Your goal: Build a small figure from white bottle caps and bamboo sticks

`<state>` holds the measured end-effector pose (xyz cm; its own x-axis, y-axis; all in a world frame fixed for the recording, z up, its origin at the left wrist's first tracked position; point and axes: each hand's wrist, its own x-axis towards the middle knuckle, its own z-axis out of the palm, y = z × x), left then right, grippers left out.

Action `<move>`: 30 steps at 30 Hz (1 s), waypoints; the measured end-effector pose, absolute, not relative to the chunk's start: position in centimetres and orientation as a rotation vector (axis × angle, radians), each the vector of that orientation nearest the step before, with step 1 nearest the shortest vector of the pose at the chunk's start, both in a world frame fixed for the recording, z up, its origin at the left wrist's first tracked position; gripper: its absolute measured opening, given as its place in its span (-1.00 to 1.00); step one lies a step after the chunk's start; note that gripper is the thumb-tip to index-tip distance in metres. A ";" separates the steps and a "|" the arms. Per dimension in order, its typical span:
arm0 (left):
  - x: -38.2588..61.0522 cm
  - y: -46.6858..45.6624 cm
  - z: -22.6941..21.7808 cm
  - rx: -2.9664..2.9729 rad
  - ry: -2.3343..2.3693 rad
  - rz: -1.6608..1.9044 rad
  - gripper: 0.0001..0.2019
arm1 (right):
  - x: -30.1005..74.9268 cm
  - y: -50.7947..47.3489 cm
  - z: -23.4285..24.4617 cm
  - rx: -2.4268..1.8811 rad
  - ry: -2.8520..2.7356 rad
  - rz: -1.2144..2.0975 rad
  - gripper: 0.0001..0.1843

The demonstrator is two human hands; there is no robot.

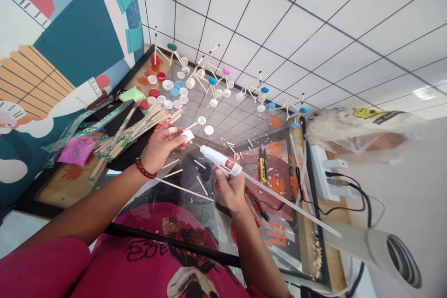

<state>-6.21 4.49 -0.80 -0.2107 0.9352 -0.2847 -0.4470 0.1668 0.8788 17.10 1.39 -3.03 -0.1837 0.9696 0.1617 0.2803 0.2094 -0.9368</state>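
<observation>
Your left grip pinches a small white rounded piece | your right grip clasps a white plastic glue gun, nozzle near the piece

Orange Chinese characters mark the right part of the glass tabletop; the nearest appears to read 讯. Lettering on the magenta shirt and the white glue gun's red label: illegible.

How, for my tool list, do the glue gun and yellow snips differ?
The glue gun is mostly white; the snips are yellow and dark. The right hand holds the glue gun; the snips lie on the tabletop. A glue stick extends from the glue gun; the snips have none. Both are hand tools.
</observation>
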 end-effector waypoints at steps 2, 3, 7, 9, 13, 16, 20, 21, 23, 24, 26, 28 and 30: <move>-6.3 4.5 -0.7 0.572 1.176 1.391 -0.60 | 16.8 1.3 -2.7 -1.154 -1.581 1.008 -0.78; -6.3 4.5 -0.7 0.579 1.179 1.393 -0.61 | 16.6 1.2 -2.4 -1.132 -1.544 1.005 -0.79; -6.3 4.6 -0.9 0.610 1.172 1.430 -0.62 | 17.0 2.2 -0.6 -1.155 -1.328 1.024 -0.73; -6.3 4.6 -1.0 0.611 1.173 1.451 -0.60 | 17.8 4.0 0.4 -1.261 -1.284 1.018 -0.67; -6.6 4.6 -1.4 0.659 1.161 1.469 -0.56 | 19.8 9.5 1.1 -1.451 -1.407 0.940 -0.56; -6.8 4.6 -1.3 0.668 1.164 1.470 -0.60 | 20.7 13.2 0.2 -1.508 -1.448 0.909 -0.50; -6.9 4.8 -0.9 0.598 1.175 1.511 -0.62 | 20.9 15.8 -1.4 -1.574 -1.476 0.899 -0.47; -6.9 4.8 -0.8 0.588 1.176 1.519 -0.62 | 20.9 16.0 -1.6 -1.599 -1.487 0.892 -0.47; -6.9 4.9 -0.6 0.584 1.178 1.517 -0.61 | 21.0 16.3 -1.9 -1.635 -1.507 0.891 -0.48; -6.9 4.9 -0.6 0.587 1.179 1.508 -0.60 | 21.1 16.4 -2.0 -1.643 -1.511 0.899 -0.49; -6.9 4.9 -0.6 0.598 1.178 1.486 -0.58 | 21.5 16.4 -2.1 -1.659 -1.535 0.905 -0.49; -6.9 4.9 -0.8 0.611 1.179 1.468 -0.58 | 22.1 16.2 -1.9 -1.689 -1.611 0.865 -0.46; -6.9 4.9 -1.0 0.615 1.184 1.462 -0.60 | 22.8 15.5 -1.5 -1.714 -1.723 0.775 -0.43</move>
<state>-6.92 4.88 -1.02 -0.2622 0.9376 -0.2284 -0.4179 0.1030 0.9026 22.79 15.55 -1.47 -0.0044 1.0000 0.0026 0.6615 0.0049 -0.7499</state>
